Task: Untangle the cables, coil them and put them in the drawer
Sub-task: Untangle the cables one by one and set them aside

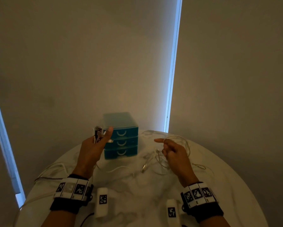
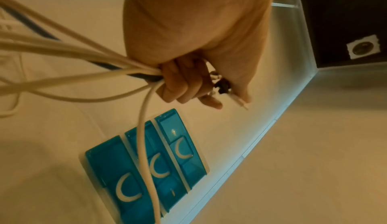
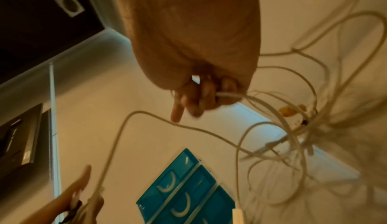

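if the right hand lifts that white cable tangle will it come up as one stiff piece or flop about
Probably floppy: the white cable tangle hangs in slack loops from the right hand. Likely light, since thin strands hold curves in the air. It may drag neighbouring strands along, as loops cross one another on the table.

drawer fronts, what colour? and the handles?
The drawer fronts are teal blue; the handles are pale crescents. The left wrist view shows them best.
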Action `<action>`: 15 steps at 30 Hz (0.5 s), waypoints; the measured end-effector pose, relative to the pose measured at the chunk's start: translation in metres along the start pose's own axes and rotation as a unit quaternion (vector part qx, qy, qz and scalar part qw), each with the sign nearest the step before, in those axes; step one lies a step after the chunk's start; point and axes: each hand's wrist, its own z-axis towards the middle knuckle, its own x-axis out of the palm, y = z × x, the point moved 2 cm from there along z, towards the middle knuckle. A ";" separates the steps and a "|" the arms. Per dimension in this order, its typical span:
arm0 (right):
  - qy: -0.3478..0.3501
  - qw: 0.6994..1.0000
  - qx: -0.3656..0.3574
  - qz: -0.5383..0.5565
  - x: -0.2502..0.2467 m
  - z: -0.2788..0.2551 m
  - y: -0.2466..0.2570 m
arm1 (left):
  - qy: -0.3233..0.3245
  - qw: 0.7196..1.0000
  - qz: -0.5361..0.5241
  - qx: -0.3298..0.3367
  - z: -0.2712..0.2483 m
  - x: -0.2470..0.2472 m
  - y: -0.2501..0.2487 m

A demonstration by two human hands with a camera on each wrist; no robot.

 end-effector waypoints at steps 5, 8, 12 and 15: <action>0.152 0.979 -0.009 -0.136 0.031 -0.014 0.012 | 0.100 0.994 0.000 0.051 -0.014 0.017 -0.010; 0.208 0.957 -0.038 -0.201 0.045 -0.025 0.023 | 0.174 0.979 0.079 0.070 -0.019 0.027 -0.004; 0.256 0.927 -0.048 -0.269 0.057 -0.032 0.026 | 0.263 0.951 0.131 0.095 -0.022 0.036 0.001; 0.274 0.925 -0.036 -0.262 0.060 -0.033 0.023 | 0.233 0.957 0.145 0.099 -0.017 0.038 0.008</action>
